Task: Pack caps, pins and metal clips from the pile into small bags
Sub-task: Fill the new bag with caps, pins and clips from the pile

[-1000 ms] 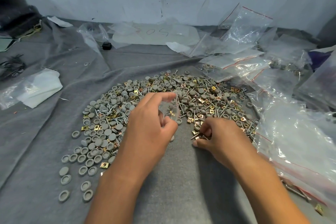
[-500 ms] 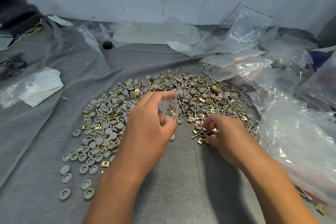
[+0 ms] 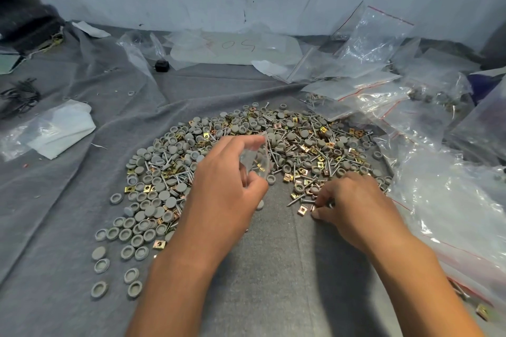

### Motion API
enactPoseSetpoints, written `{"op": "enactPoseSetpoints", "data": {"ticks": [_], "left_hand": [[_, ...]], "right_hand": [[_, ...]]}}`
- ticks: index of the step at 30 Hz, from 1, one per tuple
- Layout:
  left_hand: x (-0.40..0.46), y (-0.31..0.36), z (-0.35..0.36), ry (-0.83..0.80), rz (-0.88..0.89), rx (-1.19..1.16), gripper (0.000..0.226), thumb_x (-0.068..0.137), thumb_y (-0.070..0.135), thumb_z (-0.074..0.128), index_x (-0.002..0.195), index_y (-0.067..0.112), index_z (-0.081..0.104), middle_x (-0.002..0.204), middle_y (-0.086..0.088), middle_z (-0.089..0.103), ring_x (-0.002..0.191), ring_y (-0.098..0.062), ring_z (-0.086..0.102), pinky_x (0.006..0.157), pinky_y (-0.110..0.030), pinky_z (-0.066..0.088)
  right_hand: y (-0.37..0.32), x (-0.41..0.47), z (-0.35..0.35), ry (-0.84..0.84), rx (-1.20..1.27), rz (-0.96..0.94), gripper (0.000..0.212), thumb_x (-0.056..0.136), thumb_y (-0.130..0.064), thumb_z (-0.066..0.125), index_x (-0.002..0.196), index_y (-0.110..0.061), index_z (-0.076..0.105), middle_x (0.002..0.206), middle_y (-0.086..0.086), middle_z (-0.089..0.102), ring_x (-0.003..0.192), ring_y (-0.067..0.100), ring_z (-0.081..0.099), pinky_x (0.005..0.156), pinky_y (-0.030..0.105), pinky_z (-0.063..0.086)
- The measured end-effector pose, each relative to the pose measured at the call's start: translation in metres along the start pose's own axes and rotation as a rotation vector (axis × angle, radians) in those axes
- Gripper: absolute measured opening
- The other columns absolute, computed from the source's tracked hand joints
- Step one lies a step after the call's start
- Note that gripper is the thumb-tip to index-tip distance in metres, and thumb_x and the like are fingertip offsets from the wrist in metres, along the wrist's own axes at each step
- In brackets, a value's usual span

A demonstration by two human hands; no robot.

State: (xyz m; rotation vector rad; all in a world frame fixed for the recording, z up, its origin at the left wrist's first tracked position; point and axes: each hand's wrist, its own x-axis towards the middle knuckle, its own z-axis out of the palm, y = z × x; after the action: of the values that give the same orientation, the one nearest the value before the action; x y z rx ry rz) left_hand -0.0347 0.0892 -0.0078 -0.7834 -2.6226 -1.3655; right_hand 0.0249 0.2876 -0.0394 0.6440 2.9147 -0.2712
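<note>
Item one, nearest: my right hand, fingers curled low on the grey cloth, picking among loose pins and metal clips at the pile's near edge; whether they have closed on a piece I cannot tell.

Item two: my left hand, thumb and forefinger clamped on a small clear bag, holding it upright over the pile. I judge the mouth should stay spread and facing the right hand, so that pieces drop in cleanly.

Item three: the pile of grey caps, pins and clips, spread behind both hands.

Item four, farthest right: larger bags, heaped.
</note>
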Motion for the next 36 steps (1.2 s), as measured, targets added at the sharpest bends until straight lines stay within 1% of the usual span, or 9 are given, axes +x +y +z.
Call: {"op": "enactPoseSetpoints", "data": {"ticks": [5, 8, 11, 16, 19, 24, 27, 31, 36], "left_hand": [[0.001, -0.001, 0.000, -0.001, 0.006, 0.010, 0.050, 0.086, 0.007, 0.064, 0.130, 0.032, 0.060, 0.111, 0.022, 0.055, 0.082, 0.002, 0.055, 0.071, -0.002, 0.042], [0.001, -0.001, 0.000, 0.002, 0.008, 0.004, 0.051, 0.085, 0.007, 0.064, 0.130, 0.031, 0.061, 0.110, 0.022, 0.055, 0.081, 0.002, 0.056, 0.069, -0.001, 0.042], [0.001, -0.001, 0.001, 0.001, 0.007, 0.014, 0.051, 0.085, 0.008, 0.064, 0.130, 0.032, 0.060, 0.109, 0.023, 0.055, 0.080, 0.000, 0.056, 0.073, -0.003, 0.041], [0.001, -0.002, 0.001, 0.007, 0.008, 0.000, 0.051, 0.084, 0.004, 0.063, 0.128, 0.030, 0.062, 0.105, 0.023, 0.054, 0.073, -0.003, 0.056, 0.067, -0.006, 0.043], [0.001, -0.003, 0.000, 0.003, 0.014, -0.002, 0.052, 0.085, 0.003, 0.064, 0.128, 0.031, 0.061, 0.106, 0.024, 0.054, 0.074, -0.005, 0.057, 0.066, -0.007, 0.044], [0.001, -0.002, -0.002, -0.012, 0.020, -0.007, 0.053, 0.084, 0.001, 0.066, 0.128, 0.030, 0.062, 0.102, 0.025, 0.053, 0.075, -0.001, 0.056, 0.066, -0.005, 0.043], [0.000, -0.003, -0.002, -0.021, 0.015, -0.008, 0.053, 0.084, 0.002, 0.067, 0.129, 0.030, 0.062, 0.104, 0.023, 0.054, 0.076, 0.001, 0.057, 0.067, -0.004, 0.043], [0.000, -0.003, -0.003, -0.022, 0.013, -0.017, 0.053, 0.085, 0.003, 0.066, 0.129, 0.032, 0.061, 0.105, 0.023, 0.055, 0.076, -0.003, 0.057, 0.066, -0.006, 0.043], [0.000, -0.003, -0.002, -0.023, 0.017, -0.009, 0.053, 0.085, 0.003, 0.065, 0.129, 0.032, 0.061, 0.109, 0.023, 0.055, 0.076, -0.002, 0.057, 0.068, -0.006, 0.044]], "right_hand": [[-0.006, -0.003, 0.001, -0.029, 0.167, -0.080, 0.017, 0.088, -0.039, 0.074, 0.083, -0.034, 0.058, 0.094, -0.012, 0.055, 0.094, 0.014, 0.054, 0.075, 0.033, 0.046], [-0.014, -0.006, 0.004, -0.031, 0.207, -0.099, 0.014, 0.090, -0.033, 0.072, 0.086, -0.031, 0.059, 0.088, -0.012, 0.063, 0.087, 0.015, 0.061, 0.078, 0.039, 0.054], [-0.022, -0.007, 0.008, 0.021, 0.201, -0.110, 0.015, 0.090, -0.036, 0.072, 0.089, -0.029, 0.059, 0.089, -0.012, 0.059, 0.083, 0.013, 0.058, 0.073, 0.036, 0.053], [-0.030, -0.007, 0.014, 0.090, 0.205, -0.136, 0.014, 0.089, -0.026, 0.069, 0.090, -0.029, 0.055, 0.089, -0.010, 0.058, 0.079, 0.012, 0.056, 0.063, 0.031, 0.048], [-0.027, -0.005, 0.016, 0.071, 0.242, -0.143, 0.019, 0.087, -0.023, 0.068, 0.096, -0.032, 0.054, 0.092, -0.011, 0.058, 0.080, 0.010, 0.056, 0.066, 0.029, 0.048], [-0.025, -0.003, 0.010, 0.072, 0.367, -0.169, 0.031, 0.082, -0.010, 0.072, 0.089, -0.034, 0.054, 0.085, -0.016, 0.056, 0.073, -0.006, 0.052, 0.060, 0.010, 0.043], [-0.025, -0.001, 0.005, 0.073, 0.420, -0.186, 0.030, 0.083, -0.007, 0.074, 0.091, -0.032, 0.059, 0.086, -0.017, 0.058, 0.072, -0.005, 0.053, 0.064, 0.002, 0.040], [-0.025, -0.003, 0.009, -0.007, 0.371, -0.172, 0.025, 0.088, -0.014, 0.075, 0.094, -0.033, 0.062, 0.090, -0.013, 0.064, 0.079, 0.003, 0.061, 0.073, 0.016, 0.050], [-0.029, 0.000, 0.014, 0.034, 0.306, -0.065, 0.017, 0.086, -0.034, 0.078, 0.092, -0.029, 0.063, 0.089, -0.007, 0.064, 0.082, 0.013, 0.062, 0.075, 0.031, 0.054]]}}
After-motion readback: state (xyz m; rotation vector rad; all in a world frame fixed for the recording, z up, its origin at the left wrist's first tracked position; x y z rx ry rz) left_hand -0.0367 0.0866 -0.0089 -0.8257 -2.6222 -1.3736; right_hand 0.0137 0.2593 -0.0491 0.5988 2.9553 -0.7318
